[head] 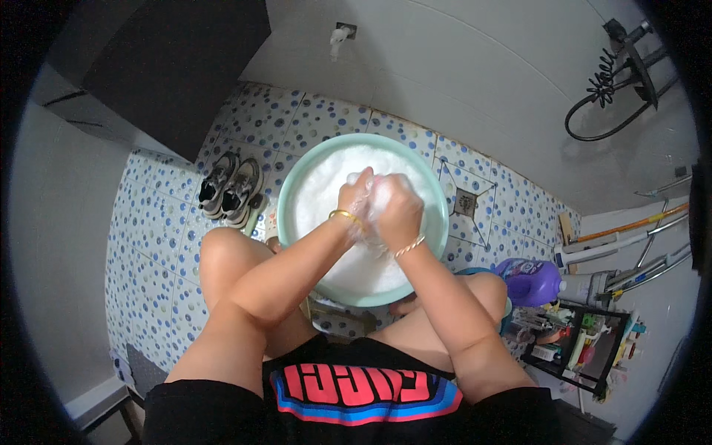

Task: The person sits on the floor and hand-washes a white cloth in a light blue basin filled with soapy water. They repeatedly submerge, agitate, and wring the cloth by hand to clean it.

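Note:
A round pale-green plastic basin [285, 222] stands before me between my knees, filled with thick white suds [320, 192]. Over its middle, my left hand [354, 196] is curled, its wrist wearing a gold-coloured bangle [346, 215]. Close against it on the right is my right hand [403, 210], fingers bent into a fist, with a twisted light bracelet [410, 246] at the wrist. Both hands close on a foam-covered item [380, 196] between them. Lather hides most of it, so I cannot tell what it is. Water below the suds is out of sight.
Grey sneakers [232, 186] sit left of the basin on the dotted tile floor [150, 222]. A floor drain [465, 204] lies to the right, near a purple jug [528, 282] and a black rack [598, 384] of bottles. A tap [338, 38] and coiled shower hose [602, 83] are on the wall.

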`<state>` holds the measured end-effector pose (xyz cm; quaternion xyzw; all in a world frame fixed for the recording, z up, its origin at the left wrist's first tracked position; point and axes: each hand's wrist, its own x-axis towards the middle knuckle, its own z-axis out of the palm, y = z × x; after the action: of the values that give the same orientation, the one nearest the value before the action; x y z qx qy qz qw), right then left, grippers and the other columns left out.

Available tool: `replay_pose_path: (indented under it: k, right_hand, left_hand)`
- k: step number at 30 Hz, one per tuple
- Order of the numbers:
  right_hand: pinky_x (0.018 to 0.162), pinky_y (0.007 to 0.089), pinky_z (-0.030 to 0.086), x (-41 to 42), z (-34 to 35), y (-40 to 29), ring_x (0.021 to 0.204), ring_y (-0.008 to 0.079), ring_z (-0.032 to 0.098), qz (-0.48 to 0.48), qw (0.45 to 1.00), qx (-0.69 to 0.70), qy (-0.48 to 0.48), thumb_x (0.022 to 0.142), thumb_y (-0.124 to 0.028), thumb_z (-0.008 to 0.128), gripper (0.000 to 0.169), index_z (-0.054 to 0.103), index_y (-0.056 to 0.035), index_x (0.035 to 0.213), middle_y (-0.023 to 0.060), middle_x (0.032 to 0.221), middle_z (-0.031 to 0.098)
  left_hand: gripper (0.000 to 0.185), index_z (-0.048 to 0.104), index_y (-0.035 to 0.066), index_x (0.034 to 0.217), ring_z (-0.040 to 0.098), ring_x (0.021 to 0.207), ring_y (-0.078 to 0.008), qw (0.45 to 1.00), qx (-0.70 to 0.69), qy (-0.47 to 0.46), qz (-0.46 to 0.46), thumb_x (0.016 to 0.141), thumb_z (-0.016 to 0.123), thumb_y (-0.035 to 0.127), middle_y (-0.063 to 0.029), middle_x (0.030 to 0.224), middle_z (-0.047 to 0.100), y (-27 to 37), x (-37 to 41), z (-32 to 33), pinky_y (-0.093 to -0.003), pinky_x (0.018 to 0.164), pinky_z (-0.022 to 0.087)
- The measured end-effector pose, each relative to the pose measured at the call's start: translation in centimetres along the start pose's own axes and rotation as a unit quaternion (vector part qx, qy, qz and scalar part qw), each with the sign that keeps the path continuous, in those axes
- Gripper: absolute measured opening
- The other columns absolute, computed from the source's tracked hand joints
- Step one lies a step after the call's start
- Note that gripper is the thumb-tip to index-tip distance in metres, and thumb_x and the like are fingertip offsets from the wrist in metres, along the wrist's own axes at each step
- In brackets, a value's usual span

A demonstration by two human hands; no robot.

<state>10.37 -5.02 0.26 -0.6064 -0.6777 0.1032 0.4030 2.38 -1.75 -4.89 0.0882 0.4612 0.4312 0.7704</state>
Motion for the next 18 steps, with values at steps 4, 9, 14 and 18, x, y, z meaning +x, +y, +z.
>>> replay_pose_path:
  k: [4,9,14,18]
  right_hand:
    - [0.061,0.0345,0.044,1.3,-0.9,3.9,0.066,0.0298,0.056,0.113,0.993,0.043,0.001,0.078,-0.018,0.053,0.018,0.055,-0.0026,0.087,0.0149,0.076,0.056]
    - [0.073,0.0294,0.042,1.6,-4.5,5.8,0.081,0.0191,0.054,0.309,0.84,0.44,-0.073,0.075,-0.017,0.054,0.034,0.049,-0.0054,0.107,0.01,0.093,0.056]
    - [0.087,0.0256,0.038,1.8,-8.6,5.2,0.101,0.0155,0.048,0.315,0.675,0.598,-0.296,0.07,-0.014,0.058,0.054,0.039,0.0059,0.117,0.0112,0.106,0.053]
    - [0.088,0.0269,0.037,1.0,-8.9,4.1,0.101,0.0184,0.048,0.246,0.742,0.569,-0.253,0.07,-0.008,0.059,0.05,0.04,0.0053,0.115,0.0132,0.11,0.048]
  left_hand:
    - [0.023,0.054,0.005,0.083,0.056,0.064,-0.0183,0.993,0.008,-0.115,-0.008,0.081,0.055,0.028,-0.0062,0.073,0.057,2.2,-2.8,1.8,-0.0308,0.059,0.046]
    - [0.023,0.056,0.005,0.082,0.055,0.063,-0.0123,0.984,0.11,-0.124,0.067,0.079,0.059,0.028,-0.003,0.072,0.057,6.5,-4.0,2.7,-0.0264,0.057,0.046]
    - [0.033,0.053,0.001,0.102,0.056,0.087,-0.0167,0.923,0.225,-0.242,0.198,0.076,0.063,0.018,-0.01,0.094,0.059,8.9,-4.6,2.1,-0.0272,0.075,0.047]
    - [0.067,0.037,0.002,0.122,0.051,0.099,-0.0194,0.898,0.275,-0.302,0.167,0.067,0.071,0.02,-0.0126,0.11,0.051,8.6,-4.9,1.4,-0.029,0.084,0.044]
